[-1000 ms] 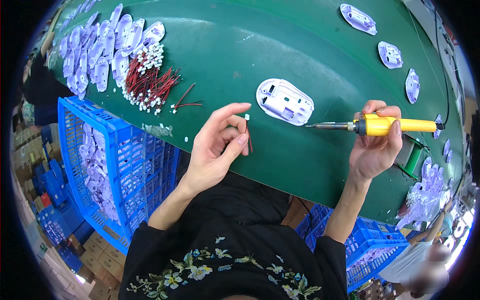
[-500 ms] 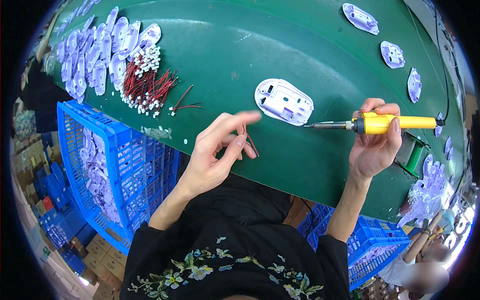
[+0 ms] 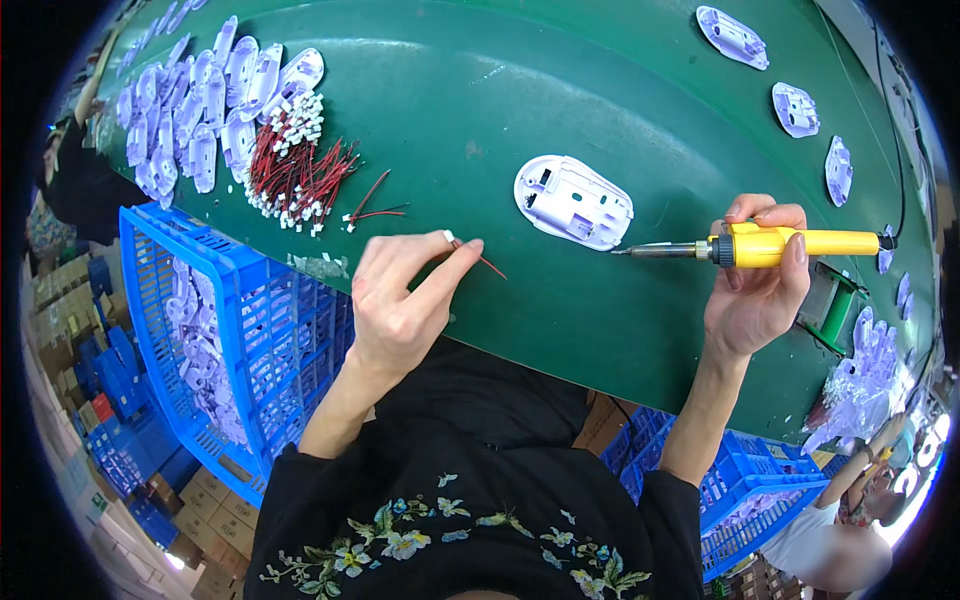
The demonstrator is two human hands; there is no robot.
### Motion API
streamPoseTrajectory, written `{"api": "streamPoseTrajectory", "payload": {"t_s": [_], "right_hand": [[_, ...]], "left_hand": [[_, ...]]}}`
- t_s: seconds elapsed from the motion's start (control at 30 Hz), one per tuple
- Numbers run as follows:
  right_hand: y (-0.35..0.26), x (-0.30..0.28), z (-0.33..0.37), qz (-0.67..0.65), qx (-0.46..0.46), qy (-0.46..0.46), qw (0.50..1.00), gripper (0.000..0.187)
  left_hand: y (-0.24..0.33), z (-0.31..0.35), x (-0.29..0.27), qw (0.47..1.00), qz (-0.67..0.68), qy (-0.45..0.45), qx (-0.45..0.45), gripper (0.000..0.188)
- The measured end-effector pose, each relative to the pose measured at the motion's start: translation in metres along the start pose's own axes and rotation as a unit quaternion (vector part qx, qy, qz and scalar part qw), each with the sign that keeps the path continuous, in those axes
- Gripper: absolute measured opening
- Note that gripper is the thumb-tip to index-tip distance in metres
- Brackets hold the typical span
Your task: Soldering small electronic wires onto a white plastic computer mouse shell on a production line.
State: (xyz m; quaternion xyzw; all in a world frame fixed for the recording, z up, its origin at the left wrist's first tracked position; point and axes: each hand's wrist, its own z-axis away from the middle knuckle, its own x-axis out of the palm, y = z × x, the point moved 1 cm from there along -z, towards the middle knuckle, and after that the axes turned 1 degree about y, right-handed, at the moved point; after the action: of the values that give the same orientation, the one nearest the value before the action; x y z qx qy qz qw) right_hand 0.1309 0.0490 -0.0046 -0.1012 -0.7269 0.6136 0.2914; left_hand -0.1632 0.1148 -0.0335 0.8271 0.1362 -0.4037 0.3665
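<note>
My left hand (image 3: pixel 405 305) pinches a short red wire lead (image 3: pixel 492 267) between thumb and forefinger; its small white connector shows at the fingertips. In my right hand (image 3: pixel 757 290) is a yellow soldering iron (image 3: pixel 790 246), its metal tip pointing left. The tip lies close to the lower right edge of a white oval plastic shell (image 3: pixel 572 203) on the green table; I cannot tell whether they touch. The shell's ribbed inner side faces up, with dark small parts at its left end. Neither hand is on the shell.
A heap of red wire leads (image 3: pixel 300 165) lies at the left, beside piled white shells (image 3: pixel 200 110). More shells (image 3: pixel 733 38) lie along the far right. A green solder spool stand (image 3: pixel 838 315) is right of my right hand. Blue crates (image 3: pixel 240 340) flank the table (image 3: pixel 450 110).
My left hand has drawn back slightly left, and its fingers have closed into a pinch on the wire lead, which has turned. The soldering iron has hardly moved.
</note>
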Motion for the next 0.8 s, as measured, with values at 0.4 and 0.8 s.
{"api": "streamPoseTrajectory", "payload": {"t_s": [0.4,0.8], "right_hand": [[-0.015,0.007,-0.003,-0.003,-0.006,-0.026,1.000,0.033],[0.005,0.009,-0.007,0.038,0.012,0.009,0.999,0.033]], "left_hand": [[0.020,-0.015,0.004,0.975,0.195,-0.027,-0.107,0.011],[0.036,-0.021,0.039,0.943,0.259,-0.027,-0.206,0.008]]}}
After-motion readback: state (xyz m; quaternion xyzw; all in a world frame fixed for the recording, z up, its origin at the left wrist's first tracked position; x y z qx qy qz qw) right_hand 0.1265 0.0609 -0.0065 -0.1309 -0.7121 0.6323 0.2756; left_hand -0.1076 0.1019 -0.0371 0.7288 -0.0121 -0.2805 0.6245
